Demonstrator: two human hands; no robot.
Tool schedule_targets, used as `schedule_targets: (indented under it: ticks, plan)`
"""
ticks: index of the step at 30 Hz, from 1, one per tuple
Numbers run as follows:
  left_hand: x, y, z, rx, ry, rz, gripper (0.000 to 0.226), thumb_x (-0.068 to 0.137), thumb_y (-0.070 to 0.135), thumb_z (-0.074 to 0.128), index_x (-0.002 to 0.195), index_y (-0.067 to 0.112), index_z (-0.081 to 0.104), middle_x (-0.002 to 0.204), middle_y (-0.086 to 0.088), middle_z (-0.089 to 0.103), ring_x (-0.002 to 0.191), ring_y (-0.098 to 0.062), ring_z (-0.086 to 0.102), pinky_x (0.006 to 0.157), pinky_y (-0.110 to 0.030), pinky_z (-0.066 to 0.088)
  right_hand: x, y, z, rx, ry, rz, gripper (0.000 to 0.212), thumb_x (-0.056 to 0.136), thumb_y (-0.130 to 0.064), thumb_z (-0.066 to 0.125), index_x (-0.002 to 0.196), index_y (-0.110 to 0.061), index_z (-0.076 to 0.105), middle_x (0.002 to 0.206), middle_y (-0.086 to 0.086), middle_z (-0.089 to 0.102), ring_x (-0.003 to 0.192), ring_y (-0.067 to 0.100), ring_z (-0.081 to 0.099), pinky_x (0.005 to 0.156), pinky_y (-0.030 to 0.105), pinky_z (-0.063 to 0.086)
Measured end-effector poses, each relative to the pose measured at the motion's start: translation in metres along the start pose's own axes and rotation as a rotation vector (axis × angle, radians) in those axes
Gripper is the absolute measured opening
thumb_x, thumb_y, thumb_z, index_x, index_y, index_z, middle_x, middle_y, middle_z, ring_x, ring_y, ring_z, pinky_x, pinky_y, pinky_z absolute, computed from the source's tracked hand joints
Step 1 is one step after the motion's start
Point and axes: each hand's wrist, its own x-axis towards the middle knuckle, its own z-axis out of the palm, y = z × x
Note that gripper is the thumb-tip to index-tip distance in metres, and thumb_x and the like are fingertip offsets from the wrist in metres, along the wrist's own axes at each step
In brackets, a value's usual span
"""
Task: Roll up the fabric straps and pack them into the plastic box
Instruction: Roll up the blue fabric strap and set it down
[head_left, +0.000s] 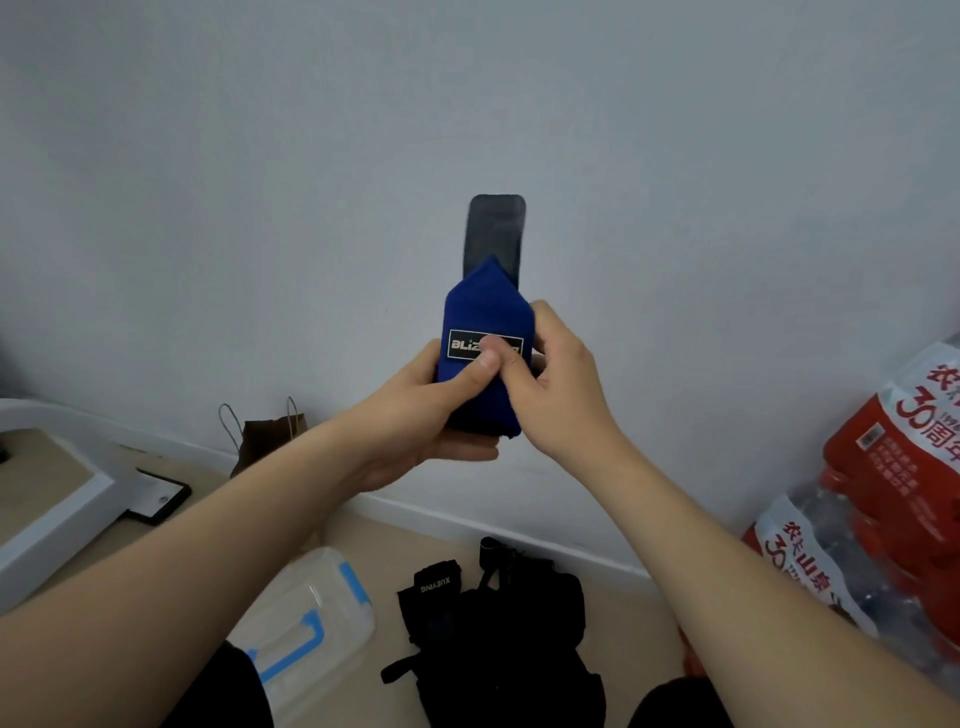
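Note:
A rolled blue fabric strap (480, 317) with a black logo patch is held up in front of the wall. Its dark fastening tab (496, 234) sticks straight up above the roll. My left hand (426, 415) grips the roll from below, thumb pressed on the logo patch. My right hand (550, 384) holds its right side, fingers curled behind it. On the floor below lie several black straps (498, 639) in a heap. The clear plastic box (311, 618) with blue clips lies to their left.
A brown paper bag (265, 436) leans on the wall at the left. White furniture (57, 499) fills the far left. Red and white packs of bottled water (893, 499) are stacked at the right. My knees show at the bottom edge.

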Motion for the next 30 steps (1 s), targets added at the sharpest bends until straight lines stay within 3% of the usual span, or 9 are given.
schedule_targets:
  ticks: [4, 7, 9, 12, 15, 18, 21, 27, 30]
  plan:
    - [0.005, 0.000, -0.002, 0.006, 0.083, 0.122, 0.038, 0.101, 0.034, 0.075, 0.135, 0.021, 0.061, 0.127, -0.010, 0.075, 0.106, -0.028, 0.080, 0.085, -0.044, 0.067, 0.002, 0.000, 0.001, 0.372, 0.011, 0.275, 0.014, 0.102, -0.018, 0.071, 0.115, -0.020, 0.068, 0.109, 0.001, 0.080, 0.102, 0.022, 0.077, 0.088, 0.046, 0.066]
    - [0.005, -0.003, -0.005, 0.168, 0.124, 0.203, 0.033, 0.098, 0.025, 0.080, 0.128, 0.027, 0.065, 0.119, 0.000, 0.074, 0.101, -0.023, 0.080, 0.084, -0.045, 0.068, 0.002, 0.000, 0.001, 0.430, -0.012, 0.389, 0.016, 0.107, -0.028, 0.065, 0.120, -0.018, 0.068, 0.110, 0.004, 0.080, 0.092, 0.019, 0.078, 0.068, 0.034, 0.062]
    - [0.004, -0.005, -0.007, 0.325, 0.105, 0.265, 0.036, 0.095, 0.021, 0.084, 0.124, 0.030, 0.066, 0.107, 0.013, 0.076, 0.099, -0.019, 0.080, 0.081, -0.043, 0.069, 0.001, 0.001, -0.001, 0.419, -0.028, 0.417, 0.024, 0.109, -0.037, 0.061, 0.119, -0.017, 0.070, 0.106, 0.008, 0.081, 0.085, 0.022, 0.077, 0.060, 0.039, 0.062]
    - [0.006, -0.005, -0.009, 0.407, 0.097, 0.323, 0.039, 0.092, 0.022, 0.086, 0.123, 0.034, 0.067, 0.112, 0.009, 0.074, 0.103, -0.020, 0.078, 0.086, -0.046, 0.067, 0.002, 0.000, -0.004, 0.468, -0.036, 0.491, 0.032, 0.108, -0.039, 0.064, 0.120, -0.009, 0.070, 0.111, 0.016, 0.080, 0.087, 0.030, 0.077, 0.074, 0.055, 0.063]
    - [0.008, -0.004, -0.009, 0.514, 0.141, 0.368, 0.045, 0.090, 0.024, 0.087, 0.125, 0.037, 0.062, 0.121, 0.001, 0.069, 0.110, -0.022, 0.073, 0.093, -0.048, 0.063, 0.005, -0.001, -0.005, 0.555, -0.055, 0.579, 0.036, 0.109, -0.037, 0.063, 0.121, -0.003, 0.068, 0.112, 0.021, 0.080, 0.087, 0.033, 0.076, 0.083, 0.060, 0.063]
    - [0.008, -0.004, -0.011, 0.474, 0.154, 0.356, 0.065, 0.086, 0.020, 0.091, 0.133, 0.034, 0.049, 0.119, 0.006, 0.063, 0.097, -0.013, 0.076, 0.082, -0.037, 0.067, 0.004, 0.001, -0.009, 0.547, -0.074, 0.583, 0.037, 0.109, -0.034, 0.063, 0.121, 0.000, 0.068, 0.111, 0.022, 0.080, 0.089, 0.033, 0.076, 0.088, 0.059, 0.063]
    - [0.006, -0.003, -0.017, 0.484, 0.140, 0.345, 0.075, 0.082, 0.016, 0.094, 0.139, 0.033, 0.049, 0.125, 0.013, 0.057, 0.096, -0.004, 0.075, 0.079, -0.025, 0.063, 0.000, 0.004, -0.012, 0.522, -0.117, 0.517, 0.030, 0.108, -0.033, 0.064, 0.123, -0.007, 0.070, 0.114, 0.019, 0.080, 0.097, 0.031, 0.077, 0.094, 0.054, 0.061]
    - [0.003, -0.001, -0.023, 0.434, 0.078, 0.342, 0.073, 0.074, -0.003, 0.093, 0.128, 0.029, 0.056, 0.125, 0.005, 0.064, 0.095, -0.017, 0.078, 0.077, -0.035, 0.067, -0.005, 0.002, -0.012, 0.617, -0.319, 0.553, 0.035, 0.109, -0.035, 0.063, 0.141, -0.021, 0.058, 0.125, 0.011, 0.078, 0.104, 0.032, 0.076, 0.098, 0.055, 0.062]
    - [0.004, -0.001, -0.025, 0.410, 0.046, 0.342, 0.077, 0.071, -0.011, 0.090, 0.128, 0.026, 0.053, 0.125, -0.006, 0.064, 0.095, -0.026, 0.078, 0.079, -0.045, 0.068, -0.007, 0.002, -0.014, 0.644, -0.377, 0.523, 0.036, 0.110, -0.025, 0.062, 0.145, -0.028, 0.054, 0.127, 0.011, 0.078, 0.107, 0.037, 0.077, 0.094, 0.053, 0.064]
